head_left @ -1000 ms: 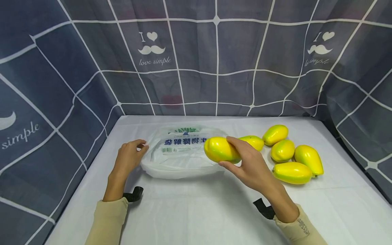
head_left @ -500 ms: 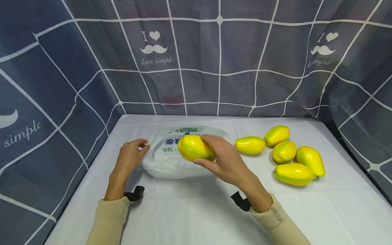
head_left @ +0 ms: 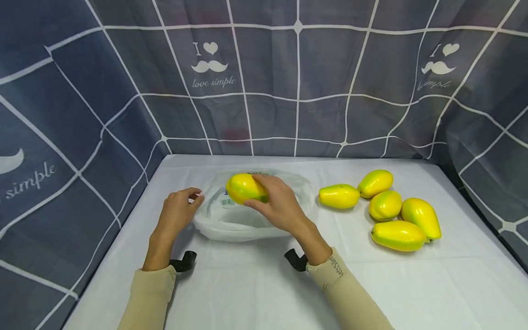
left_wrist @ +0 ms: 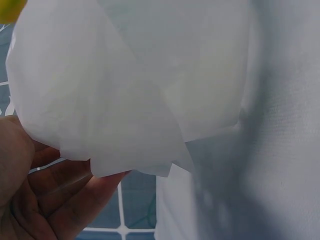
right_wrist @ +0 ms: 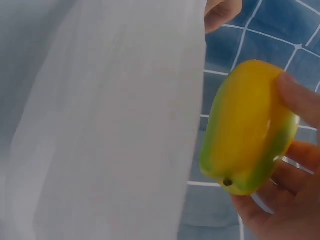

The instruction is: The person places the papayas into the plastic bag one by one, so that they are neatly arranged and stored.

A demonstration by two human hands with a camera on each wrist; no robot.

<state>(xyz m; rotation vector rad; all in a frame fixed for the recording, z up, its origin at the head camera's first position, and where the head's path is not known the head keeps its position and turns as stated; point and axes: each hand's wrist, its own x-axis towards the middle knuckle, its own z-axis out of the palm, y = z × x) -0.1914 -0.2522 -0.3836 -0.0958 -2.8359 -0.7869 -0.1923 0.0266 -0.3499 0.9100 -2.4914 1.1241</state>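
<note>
My right hand point(head_left: 282, 201) grips a glossy yellow-green papaya point(head_left: 243, 188) and holds it over the white plastic bag point(head_left: 243, 231). In the right wrist view the thumb and fingers close around the papaya point(right_wrist: 250, 130), its dark stem end facing down. At the bag's left edge, my left hand point(head_left: 179, 211) pinches the thin plastic. The left wrist view shows that hand point(left_wrist: 55, 190) at the rim, its fingers partly behind the film point(left_wrist: 125, 100). The bag lies with its mouth spread. Part of its printed face is hidden behind the papaya and right hand.
Several more papayas lie on the white tabletop point(head_left: 247, 284) at the right: a single papaya point(head_left: 339, 196) nearest the bag, and a cluster with a front papaya point(head_left: 398, 236). A dark grid-patterned cloth point(head_left: 268, 78) surrounds the table's back and sides.
My right hand has carried the papaya leftward, from the bag's right side to over its middle. The left hand has stayed at the bag's left edge.
</note>
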